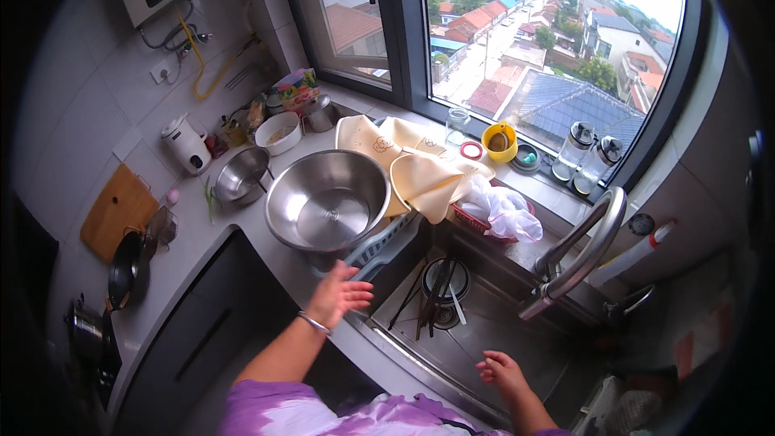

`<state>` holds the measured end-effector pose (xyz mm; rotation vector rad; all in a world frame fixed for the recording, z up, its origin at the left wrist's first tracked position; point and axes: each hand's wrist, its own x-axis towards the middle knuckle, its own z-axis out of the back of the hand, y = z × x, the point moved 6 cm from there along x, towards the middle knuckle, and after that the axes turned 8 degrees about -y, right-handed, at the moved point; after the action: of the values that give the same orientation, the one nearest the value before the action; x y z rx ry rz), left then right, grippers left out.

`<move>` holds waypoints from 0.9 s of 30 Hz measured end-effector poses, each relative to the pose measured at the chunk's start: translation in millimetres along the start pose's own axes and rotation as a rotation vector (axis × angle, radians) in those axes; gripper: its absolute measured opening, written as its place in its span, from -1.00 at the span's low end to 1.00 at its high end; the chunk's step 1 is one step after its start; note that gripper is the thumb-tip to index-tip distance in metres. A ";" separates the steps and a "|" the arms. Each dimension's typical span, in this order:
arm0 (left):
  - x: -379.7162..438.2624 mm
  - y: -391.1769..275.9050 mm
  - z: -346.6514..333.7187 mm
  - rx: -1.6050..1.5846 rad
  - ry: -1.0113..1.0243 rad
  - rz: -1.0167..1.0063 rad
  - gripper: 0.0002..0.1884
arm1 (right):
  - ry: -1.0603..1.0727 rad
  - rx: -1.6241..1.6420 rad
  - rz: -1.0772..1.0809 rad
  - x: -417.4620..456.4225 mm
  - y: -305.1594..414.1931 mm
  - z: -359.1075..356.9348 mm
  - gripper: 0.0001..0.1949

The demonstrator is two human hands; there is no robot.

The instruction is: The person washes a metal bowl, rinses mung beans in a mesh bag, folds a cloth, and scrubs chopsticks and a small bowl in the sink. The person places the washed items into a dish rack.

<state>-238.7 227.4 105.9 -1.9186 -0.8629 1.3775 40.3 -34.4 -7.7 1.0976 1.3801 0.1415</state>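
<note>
My left hand point(340, 297), with a metal bangle on its wrist, hangs with fingers apart near the counter's front edge, just below a large stainless steel basin point(330, 200). Nothing is in it. Over the right part of the steel sink point(514, 345) is my right hand point(500, 369), fingers partly curled and no object visible in them. Several dark chopsticks point(433, 309) and a white spoon point(458, 304) lie in the sink, partly across a bowl point(446, 278) near the drain. The basin stands by a blue plastic rack point(381, 248), partly covered by beige sheets point(424, 181).
A curved faucet point(605, 230) rises at the sink's right. Behind the sink, a red basket point(470, 219) holds white plastic bags point(499, 209). Glass bottles point(572, 151) and a yellow container point(499, 142) line the windowsill. A smaller steel bowl point(242, 175) and cutting board point(119, 211) are at left.
</note>
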 end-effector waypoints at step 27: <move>73.2 -133.5 152.4 0.601 -0.034 -0.171 -0.20 | -0.080 -0.267 0.229 63.7 175.7 -336.4 -0.66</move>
<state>-387.2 381.7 129.8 -1.3353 -0.5283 1.3713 -132.1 280.4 131.1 1.0217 1.1247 0.4315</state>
